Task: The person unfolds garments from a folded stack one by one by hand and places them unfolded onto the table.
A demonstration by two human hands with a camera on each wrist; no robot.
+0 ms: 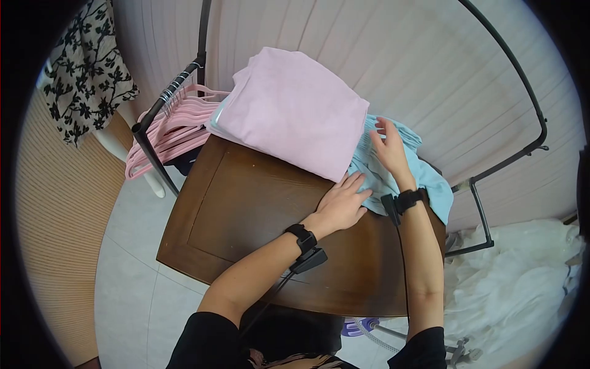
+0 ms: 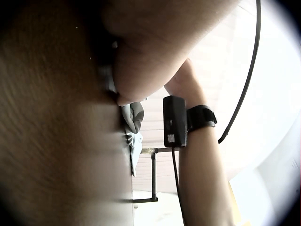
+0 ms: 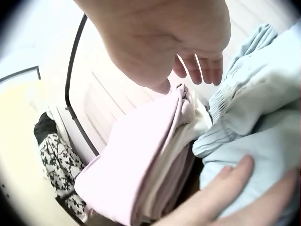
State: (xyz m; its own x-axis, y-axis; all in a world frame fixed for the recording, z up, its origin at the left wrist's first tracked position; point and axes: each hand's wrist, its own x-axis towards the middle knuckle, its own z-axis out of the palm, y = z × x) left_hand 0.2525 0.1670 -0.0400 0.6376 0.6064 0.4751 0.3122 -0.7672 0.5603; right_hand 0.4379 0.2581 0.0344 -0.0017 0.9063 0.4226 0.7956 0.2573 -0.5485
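A crumpled light blue garment (image 1: 435, 181) with a gathered, ribbed band lies at the right of the wooden table. My left hand (image 1: 340, 204) rests palm down at its near edge, fingers spread onto the cloth. Over the garment hovers my right hand (image 1: 391, 152), its fingers loosely extended with nothing in them; the right wrist view shows the palm and fingers (image 3: 192, 70) above the fabric. Beside the garment sits a stack of folded clothes with a pink piece (image 1: 295, 114) on top, and paler layers show along its side in the right wrist view.
The brown table (image 1: 246, 203) is in front of me. Behind it stands a black metal rack (image 1: 513, 58), with pink hangers (image 1: 178, 126) at left. A floral garment (image 1: 92, 74) hangs at far left. White ruffled fabric (image 1: 510, 289) lies at right.
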